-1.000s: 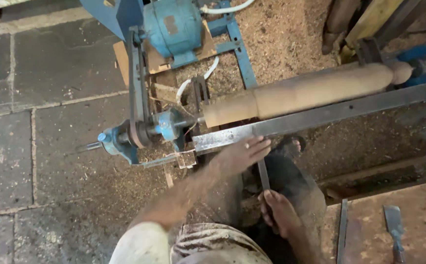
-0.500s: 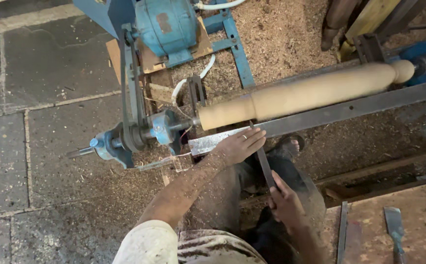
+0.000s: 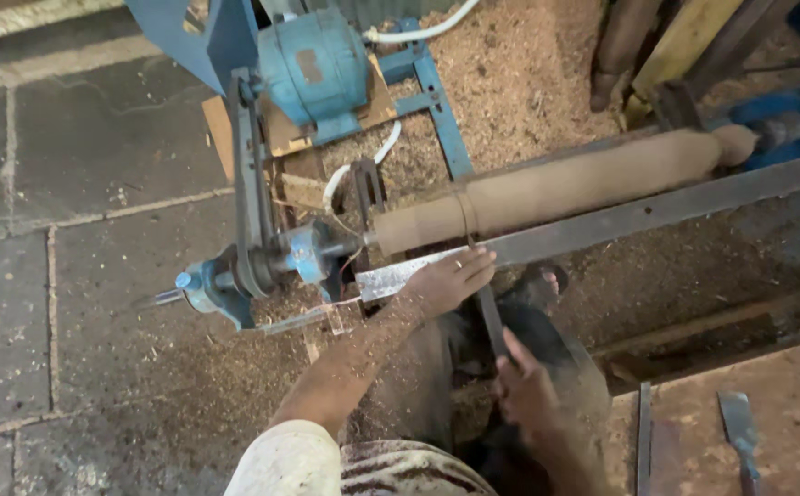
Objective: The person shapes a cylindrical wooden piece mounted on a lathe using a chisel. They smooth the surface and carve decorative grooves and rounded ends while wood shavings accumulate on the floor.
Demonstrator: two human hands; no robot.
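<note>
Much of the scene is hard to read: the lower body of the person is a dark, dust-covered mass, and where the long dark chisel (image 3: 490, 317) meets the wood is hidden behind the metal tool rest (image 3: 620, 220). The right hand (image 3: 526, 390) is wrapped around the chisel's lower end, though its fingers are turned away and the grip cannot be seen in detail. The left hand (image 3: 450, 278) lies flat and mostly open, palm down, fingers stretched over the chisel blade and the rest's left end, just below the wooden cylinder (image 3: 556, 188). That cylinder is mounted level on the lathe, running from the blue headstock (image 3: 303, 257) toward the upper right, where its far end is partly cut off by blue metal. A blue motor (image 3: 313, 64) sits above, its top cropped by the frame edge. Sawdust (image 3: 519, 73) covers the ground behind the lathe. A second chisel (image 3: 739, 432) lies on the reddish board at lower right, its handle cut off.
</note>
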